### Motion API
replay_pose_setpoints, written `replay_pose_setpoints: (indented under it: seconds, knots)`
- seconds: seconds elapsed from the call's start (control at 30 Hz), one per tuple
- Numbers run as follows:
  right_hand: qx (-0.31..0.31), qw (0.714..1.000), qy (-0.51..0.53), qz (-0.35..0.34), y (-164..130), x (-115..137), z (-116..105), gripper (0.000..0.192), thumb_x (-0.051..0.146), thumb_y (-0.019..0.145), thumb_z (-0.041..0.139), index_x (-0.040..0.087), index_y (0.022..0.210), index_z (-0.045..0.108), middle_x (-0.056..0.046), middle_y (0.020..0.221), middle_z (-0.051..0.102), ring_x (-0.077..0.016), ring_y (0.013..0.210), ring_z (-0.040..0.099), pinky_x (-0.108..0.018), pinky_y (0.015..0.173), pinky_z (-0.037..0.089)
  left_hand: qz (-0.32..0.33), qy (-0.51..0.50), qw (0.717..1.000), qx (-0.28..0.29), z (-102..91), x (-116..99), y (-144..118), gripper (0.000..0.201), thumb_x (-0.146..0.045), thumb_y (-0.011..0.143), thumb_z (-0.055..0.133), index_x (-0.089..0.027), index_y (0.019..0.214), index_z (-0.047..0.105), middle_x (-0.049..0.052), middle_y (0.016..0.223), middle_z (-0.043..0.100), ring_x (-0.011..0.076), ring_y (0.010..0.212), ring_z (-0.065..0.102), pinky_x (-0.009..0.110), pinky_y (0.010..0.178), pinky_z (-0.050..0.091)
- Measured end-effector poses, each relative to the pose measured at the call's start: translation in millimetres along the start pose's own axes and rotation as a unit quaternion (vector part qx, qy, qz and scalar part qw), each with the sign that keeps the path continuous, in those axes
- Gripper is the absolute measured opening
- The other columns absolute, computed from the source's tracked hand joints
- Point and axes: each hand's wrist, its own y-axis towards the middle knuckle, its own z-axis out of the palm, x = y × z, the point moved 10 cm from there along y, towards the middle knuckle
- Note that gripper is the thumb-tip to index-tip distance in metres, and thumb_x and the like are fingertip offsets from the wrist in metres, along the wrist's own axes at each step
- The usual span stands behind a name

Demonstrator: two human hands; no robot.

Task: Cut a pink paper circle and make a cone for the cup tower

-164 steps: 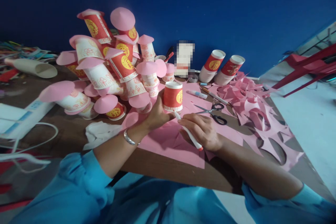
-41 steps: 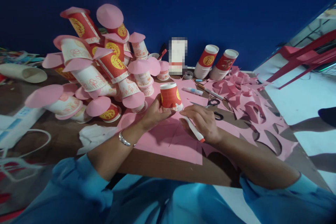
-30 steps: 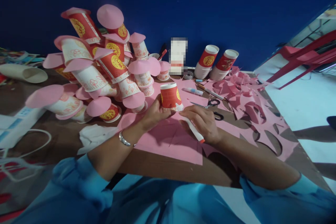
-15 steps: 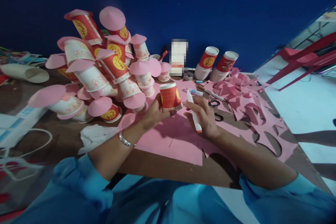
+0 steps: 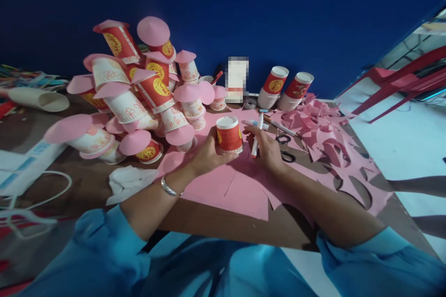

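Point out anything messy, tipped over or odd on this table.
The capped cups lie in a jumbled heap, many tipped sideways. Cut pink scraps litter the right side. A crumpled white tissue sits near the left hand.

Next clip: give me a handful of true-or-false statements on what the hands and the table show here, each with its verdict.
1. The left hand grips an upside-down red paper cup. True.
2. The right hand holds the scissors. False: it holds a white marker; the scissors lie on the table beside it.
3. The cup rests over pink paper. True.
4. The heap of pink-capped cups is on the person's right. False: it is on the left.
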Motion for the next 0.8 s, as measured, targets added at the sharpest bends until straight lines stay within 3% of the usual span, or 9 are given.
replay_pose_setpoints:
  seconds: [0.2, 0.4, 0.6, 0.8]
  knots:
    - [0.017, 0.999, 0.006, 0.033, -3, -14, 10, 0.042, 0.010, 0.092, 0.053, 0.019, 0.133, 0.056, -0.012, 0.108, 0.077, -0.0232, 0.092, 0.075, -0.036, 0.076, 0.060, 0.028, 0.112, 0.993, -0.039, -6.6, -6, 1, 0.063, -0.036, 0.070, 0.088, -0.021, 0.119, 0.052, 0.009, 0.114, 0.070, 0.0287, 0.105, 0.070, 0.048, 0.095, 0.057]
    - [0.058, 0.997, 0.003, 0.048, -5, -10, 19, 0.048, 0.013, 0.081, 0.063, 0.018, 0.128, 0.059, -0.012, 0.104, 0.076, -0.0251, 0.086, 0.074, -0.035, 0.072, 0.058, 0.034, 0.240, 0.968, -0.068, -13.0, -15, 1, 0.065, -0.028, 0.065, 0.089, -0.021, 0.120, 0.053, 0.010, 0.115, 0.071, 0.0321, 0.109, 0.070, 0.049, 0.096, 0.056]
    - [0.045, 0.996, 0.016, 0.071, -4, -3, 15, 0.063, 0.030, 0.074, 0.077, 0.021, 0.133, 0.056, -0.012, 0.110, 0.075, -0.0275, 0.093, 0.074, -0.038, 0.077, 0.059, 0.043, 0.243, 0.967, -0.059, -11.9, -19, 2, 0.057, -0.023, 0.066, 0.087, -0.022, 0.114, 0.057, 0.009, 0.108, 0.074, 0.0325, 0.103, 0.071, 0.046, 0.091, 0.058]
    - [0.047, 0.997, -0.004, 0.055, -5, -11, 21, 0.049, 0.011, 0.084, 0.062, 0.021, 0.132, 0.058, -0.011, 0.106, 0.078, -0.0251, 0.094, 0.075, -0.035, 0.077, 0.060, 0.071, 0.153, 0.983, -0.075, -16.7, -9, 4, 0.070, -0.035, 0.072, 0.086, -0.020, 0.129, 0.049, 0.013, 0.123, 0.069, 0.0289, 0.110, 0.070, 0.045, 0.097, 0.056]
